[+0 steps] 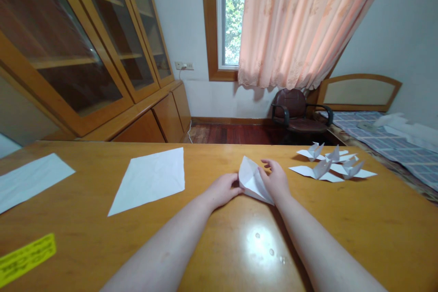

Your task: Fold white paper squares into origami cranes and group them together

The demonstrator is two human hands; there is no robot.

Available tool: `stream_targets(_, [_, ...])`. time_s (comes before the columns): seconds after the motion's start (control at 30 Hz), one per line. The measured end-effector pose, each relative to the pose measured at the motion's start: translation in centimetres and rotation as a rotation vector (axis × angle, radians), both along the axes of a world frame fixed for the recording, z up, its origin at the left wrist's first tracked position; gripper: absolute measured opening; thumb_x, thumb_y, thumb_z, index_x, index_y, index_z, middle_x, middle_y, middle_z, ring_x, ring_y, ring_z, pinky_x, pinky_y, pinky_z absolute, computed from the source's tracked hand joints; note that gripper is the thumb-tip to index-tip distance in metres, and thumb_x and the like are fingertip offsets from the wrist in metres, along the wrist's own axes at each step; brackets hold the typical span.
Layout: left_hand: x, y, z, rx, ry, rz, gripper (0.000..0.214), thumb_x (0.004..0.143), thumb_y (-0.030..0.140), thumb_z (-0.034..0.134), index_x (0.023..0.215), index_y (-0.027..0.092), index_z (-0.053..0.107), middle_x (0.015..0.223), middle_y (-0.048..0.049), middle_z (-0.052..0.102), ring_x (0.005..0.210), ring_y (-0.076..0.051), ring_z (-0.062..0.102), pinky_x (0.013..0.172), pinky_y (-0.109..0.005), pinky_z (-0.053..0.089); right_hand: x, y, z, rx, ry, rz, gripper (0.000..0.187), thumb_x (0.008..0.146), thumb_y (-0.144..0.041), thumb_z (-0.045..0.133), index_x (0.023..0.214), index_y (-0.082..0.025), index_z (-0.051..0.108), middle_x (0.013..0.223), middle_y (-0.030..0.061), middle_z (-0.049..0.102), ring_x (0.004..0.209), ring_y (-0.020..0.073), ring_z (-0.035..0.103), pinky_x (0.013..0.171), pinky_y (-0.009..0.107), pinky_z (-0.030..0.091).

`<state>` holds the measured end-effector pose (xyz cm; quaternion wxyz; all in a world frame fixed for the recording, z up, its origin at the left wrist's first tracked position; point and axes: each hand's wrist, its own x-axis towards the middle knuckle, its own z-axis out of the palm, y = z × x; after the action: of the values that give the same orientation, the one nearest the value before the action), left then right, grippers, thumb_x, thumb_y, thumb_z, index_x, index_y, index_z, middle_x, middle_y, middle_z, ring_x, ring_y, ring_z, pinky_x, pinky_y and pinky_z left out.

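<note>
A partly folded white paper piece (251,181) stands raised off the wooden table (102,232) near its far edge. My left hand (223,189) pinches its lower left edge with the fingers closed. My right hand (275,179) grips its right side, thumb on the paper and fingers curled behind it. Both forearms reach in from the bottom of the head view.
A flat white square sheet (150,179) lies left of my hands, another white sheet (29,179) at the far left, and a yellow label (25,258) at the front left. Several folded paper cranes (328,166) sit at the right. Behind stand a chair (297,112), a bed and a glass-door cabinet.
</note>
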<state>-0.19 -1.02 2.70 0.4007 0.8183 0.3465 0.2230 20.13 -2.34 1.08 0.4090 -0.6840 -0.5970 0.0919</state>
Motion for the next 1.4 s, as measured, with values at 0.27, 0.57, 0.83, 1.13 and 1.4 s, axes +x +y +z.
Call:
stream_targets(0.27, [-0.06, 0.04, -0.06, 0.001, 0.014, 0.021, 0.026, 0.074, 0.026, 0.06, 0.099, 0.019, 0.065, 0.098, -0.0045, 0.068, 0.089, -0.021, 0.06, 0.081, -0.03, 0.046, -0.68, -0.01, 0.09, -0.147, 0.065, 0.162, 0.033, 0.075, -0.03, 0.057, 0.104, -0.016, 0.059, 0.103, 0.0094, 0.064, 0.091, 0.0208, 0.059, 0.082, 0.034, 0.046])
stream_targets(0.57, [-0.09, 0.15, -0.22, 0.039, 0.005, -0.002, 0.029, 0.075, 0.032, 0.064, 0.101, 0.019, 0.064, 0.1, -0.004, 0.067, 0.088, -0.02, 0.06, 0.08, -0.029, 0.045, -1.0, -0.22, -0.37, -0.213, 0.034, 0.241, 0.08, 0.058, -0.031, 0.073, 0.131, -0.019, 0.041, 0.126, 0.0104, 0.054, 0.113, 0.0253, 0.052, 0.096, 0.038, 0.04])
stream_targets(0.83, [-0.13, 0.19, -0.28, 0.049, 0.016, -0.004, 0.027, 0.075, 0.034, 0.064, 0.096, 0.018, 0.064, 0.095, -0.0033, 0.067, 0.085, -0.019, 0.06, 0.077, -0.028, 0.045, -0.89, -0.04, -0.68, -0.225, 0.014, 0.247, 0.077, 0.061, -0.037, 0.071, 0.131, -0.019, 0.042, 0.126, 0.0113, 0.054, 0.112, 0.0267, 0.052, 0.095, 0.04, 0.04])
stream_targets(1.13, [-0.04, 0.15, -0.18, 0.057, 0.01, -0.006, 0.027, 0.075, 0.033, 0.064, 0.097, 0.018, 0.064, 0.099, -0.0032, 0.067, 0.087, -0.019, 0.06, 0.078, -0.027, 0.044, -0.93, -0.09, -0.62, -0.194, -0.014, 0.298, 0.083, 0.056, -0.034, 0.074, 0.131, -0.019, 0.042, 0.126, 0.0115, 0.054, 0.114, 0.0274, 0.051, 0.097, 0.041, 0.039])
stream_targets(1.4, [-0.06, 0.31, -0.48, 0.041, -0.016, -0.018, 0.028, 0.075, 0.03, 0.064, 0.101, 0.019, 0.064, 0.102, -0.0032, 0.067, 0.09, -0.02, 0.06, 0.081, -0.029, 0.045, -0.86, -0.01, -0.74, -0.204, -0.034, 0.295, 0.081, 0.06, -0.043, 0.071, 0.131, -0.017, 0.041, 0.127, 0.0127, 0.053, 0.115, 0.028, 0.05, 0.097, 0.042, 0.038])
